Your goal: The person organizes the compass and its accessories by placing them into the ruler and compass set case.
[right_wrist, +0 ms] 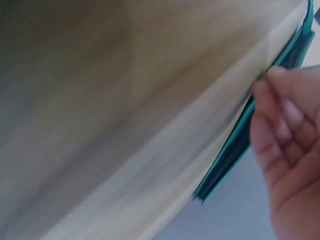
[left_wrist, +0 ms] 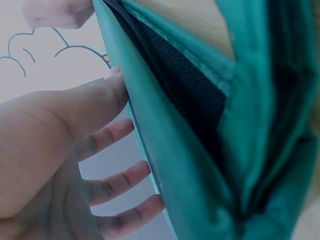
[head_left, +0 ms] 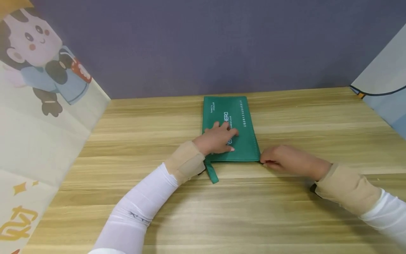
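A flat green zippered pouch [head_left: 233, 104] with white lettering lies on the wooden table. My left hand [head_left: 217, 138] rests on its top face, fingers spread and slightly bent. In the left wrist view, a black zipper band [left_wrist: 192, 87] runs along the pouch's near side, and the thumb and fingertips lie on the green cover. A short green strap [head_left: 211, 171] sticks out at the near left corner. At the near right corner, my right hand [head_left: 288, 160] pinches the zipper pull between thumb and forefinger; the fingertips mostly hide it.
The wood-grain table [head_left: 152, 134] extends around the pouch on all sides. A dark grey-purple panel [head_left: 222, 46] rises behind the table's far edge. On the left stands a wall with a cartoon figure [head_left: 47, 60], and a black cable [head_left: 380, 94] hangs at the far right corner.
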Available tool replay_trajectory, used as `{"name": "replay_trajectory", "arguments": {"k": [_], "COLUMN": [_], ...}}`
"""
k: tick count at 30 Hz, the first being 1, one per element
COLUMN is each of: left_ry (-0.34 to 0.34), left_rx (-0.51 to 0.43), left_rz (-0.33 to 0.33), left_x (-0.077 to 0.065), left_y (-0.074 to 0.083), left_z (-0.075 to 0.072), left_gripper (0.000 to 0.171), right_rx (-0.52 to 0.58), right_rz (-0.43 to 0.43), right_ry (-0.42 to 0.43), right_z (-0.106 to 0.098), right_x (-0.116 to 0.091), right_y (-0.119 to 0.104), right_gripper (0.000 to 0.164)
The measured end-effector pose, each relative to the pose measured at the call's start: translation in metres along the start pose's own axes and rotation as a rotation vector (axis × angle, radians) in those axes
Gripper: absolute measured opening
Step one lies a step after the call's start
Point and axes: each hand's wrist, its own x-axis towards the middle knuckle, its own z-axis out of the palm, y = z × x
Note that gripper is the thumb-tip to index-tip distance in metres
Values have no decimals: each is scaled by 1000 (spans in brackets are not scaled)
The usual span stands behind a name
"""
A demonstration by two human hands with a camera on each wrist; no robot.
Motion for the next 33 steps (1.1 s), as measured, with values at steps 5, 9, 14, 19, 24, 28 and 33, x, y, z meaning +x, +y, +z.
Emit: {"name": "replay_trajectory", "arguments": {"k": [5,9,14,19,24,28,33], "left_ry": [-6,-11,-13,-18,-24,-26,-20], "left_rx": [0,7,25,22,20,20,14], "left_rz": [-10,-19,-27,-22,-16,-2,7], "left_x": [-1,-1,0,1,1,2,2], "left_y": [1,1,1,1,1,1,0], "left_z": [-1,-1,-3,-4,-4,-4,-4], "left_gripper": [54,54,54,54,53,53,54], "right_rx": [-77,-132,-168,-177,-132,-92,-33], "right_rz": [79,191,264,262,237,199,152], "right_ry": [34,42,45,29,11,20,29], "right_z": [5,10,17,22,27,30,36], "right_x": [5,11,26,40,56,70,92], "right_y": [-21,-40,-53,-59,-62,-66,-71], "right_gripper": [30,31,27,23,23,23,26]}}
